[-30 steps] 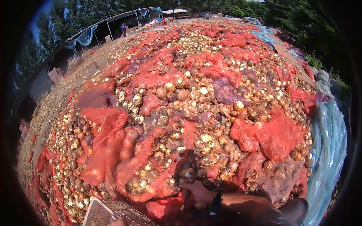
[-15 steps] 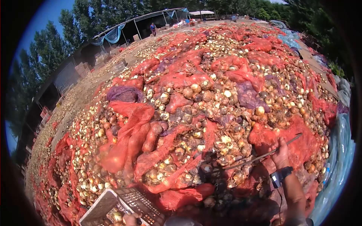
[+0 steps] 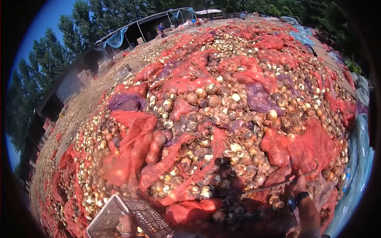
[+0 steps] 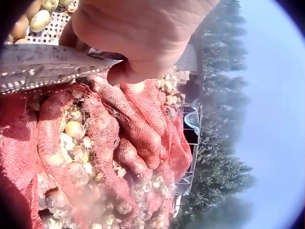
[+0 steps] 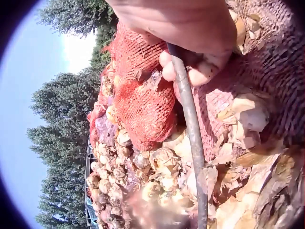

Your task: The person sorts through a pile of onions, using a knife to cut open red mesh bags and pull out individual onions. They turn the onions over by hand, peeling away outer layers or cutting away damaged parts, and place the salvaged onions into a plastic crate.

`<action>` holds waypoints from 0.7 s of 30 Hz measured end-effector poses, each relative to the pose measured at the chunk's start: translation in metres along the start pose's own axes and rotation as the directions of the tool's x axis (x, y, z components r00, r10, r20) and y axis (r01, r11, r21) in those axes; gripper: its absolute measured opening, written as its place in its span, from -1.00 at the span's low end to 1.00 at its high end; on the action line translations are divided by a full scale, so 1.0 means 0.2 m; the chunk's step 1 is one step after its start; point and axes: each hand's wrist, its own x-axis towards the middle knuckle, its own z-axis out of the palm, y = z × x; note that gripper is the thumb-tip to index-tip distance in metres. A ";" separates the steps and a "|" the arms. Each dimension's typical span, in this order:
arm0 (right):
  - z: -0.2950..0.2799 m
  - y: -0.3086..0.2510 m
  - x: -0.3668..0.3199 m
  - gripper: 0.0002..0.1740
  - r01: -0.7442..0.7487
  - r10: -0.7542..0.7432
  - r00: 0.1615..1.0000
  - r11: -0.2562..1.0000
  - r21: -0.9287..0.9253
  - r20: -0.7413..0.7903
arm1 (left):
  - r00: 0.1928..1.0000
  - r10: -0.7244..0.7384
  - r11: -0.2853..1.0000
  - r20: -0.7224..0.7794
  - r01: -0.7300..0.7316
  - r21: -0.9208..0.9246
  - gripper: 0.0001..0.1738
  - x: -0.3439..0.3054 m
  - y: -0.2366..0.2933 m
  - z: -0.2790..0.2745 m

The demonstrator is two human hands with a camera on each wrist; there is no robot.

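Observation:
My left hand (image 3: 127, 224) grips the rim of a pale perforated plastic crate (image 3: 145, 214) at the lower left. Onions (image 4: 40, 21) lie inside the crate. In the left wrist view the thumb folds over the crate's rim (image 4: 38, 59). To the right, my right hand (image 3: 298, 185) holds a thin dark metal rod (image 3: 266, 188) with a bent end. The right wrist view shows fingers curled around the rod (image 5: 190, 119), which runs down over loose onion skins (image 5: 233, 191). Close beyond this hand lies a red mesh bag (image 3: 301, 142) on the onion heap.
A wide heap of onions (image 3: 213, 100) stretches ahead, with red netting and a purple mesh bag (image 3: 127, 102) across it. Blue plastic sheeting (image 3: 359, 162) borders the right side. A person (image 3: 160, 29) stands far back beside an open shed with a blue tarp (image 3: 116, 38).
My right hand has moved from the onions at the lower middle to the right, bringing the rod into view, then dropped slightly. The left hand stays at the crate.

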 end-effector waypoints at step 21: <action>0.17 0.08 -0.23 -0.58 0.147 -0.164 0.986 0.912 -0.383 -0.012 | 0.996 -0.069 0.950 -0.065 0.085 0.299 -0.82 0.08 -0.02 0.13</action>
